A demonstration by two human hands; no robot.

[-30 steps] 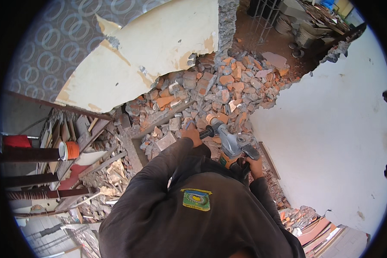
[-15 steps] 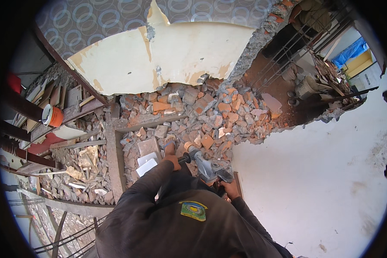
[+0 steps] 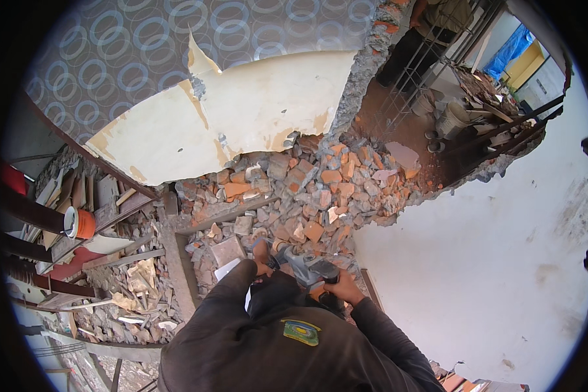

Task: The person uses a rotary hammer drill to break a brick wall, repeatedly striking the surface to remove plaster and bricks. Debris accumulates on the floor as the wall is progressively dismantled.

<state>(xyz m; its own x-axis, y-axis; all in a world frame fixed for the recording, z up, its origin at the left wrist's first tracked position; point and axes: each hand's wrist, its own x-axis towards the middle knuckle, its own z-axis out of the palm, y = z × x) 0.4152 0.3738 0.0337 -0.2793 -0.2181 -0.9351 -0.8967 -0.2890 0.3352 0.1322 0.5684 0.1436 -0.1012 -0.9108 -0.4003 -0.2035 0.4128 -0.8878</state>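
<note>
A grey demolition hammer with black handles is held low in front of my body, over broken rubble. My left hand is closed at its black side handle, partly covered by my sleeve. Around the dark rear grip of the hammer, the fingers of my right hand are wrapped. The tool's front end is hard to make out against the rubble. Just ahead of my left hand shows a sandalled foot.
Brick and concrete rubble covers the ground ahead. A torn wallpapered wall rises beyond, and a white wall stands right. Concrete beams cross at left, near an orange-white bucket. Another person stands far right beside a rebar cage.
My view has shifted, so the walls sit further left. The hammer has turned, and my right hand is higher on its rear end. My left hand is lower, still at the side handle.
</note>
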